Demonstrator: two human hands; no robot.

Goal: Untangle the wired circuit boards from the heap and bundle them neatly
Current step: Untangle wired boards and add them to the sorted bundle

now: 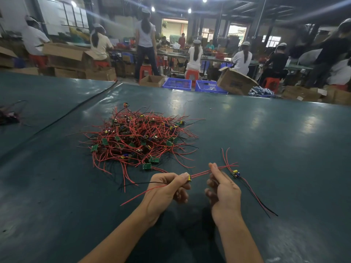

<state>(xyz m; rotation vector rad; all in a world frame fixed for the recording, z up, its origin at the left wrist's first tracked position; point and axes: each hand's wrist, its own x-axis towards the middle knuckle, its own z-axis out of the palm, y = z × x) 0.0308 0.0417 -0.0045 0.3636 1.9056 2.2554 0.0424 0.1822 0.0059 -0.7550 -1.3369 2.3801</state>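
A heap of small green circuit boards with tangled red and black wires (140, 138) lies on the dark green table (275, 149). My left hand (167, 188) pinches a small board with a yellow part (189, 177) in front of the heap; its red and black leads trail left. My right hand (222, 188) pinches that board's red wires (201, 172) between thumb and straight forefinger. Just right of it, a second board (235, 174) lies on the table with red and black wires running toward the near right.
A small dark bundle of wires (9, 116) sits at the table's far left. A black cable (79, 107) runs across the far left of the table. Beyond the far edge are seated workers, cardboard boxes (235, 82), blue crates (193, 85) and red stools.
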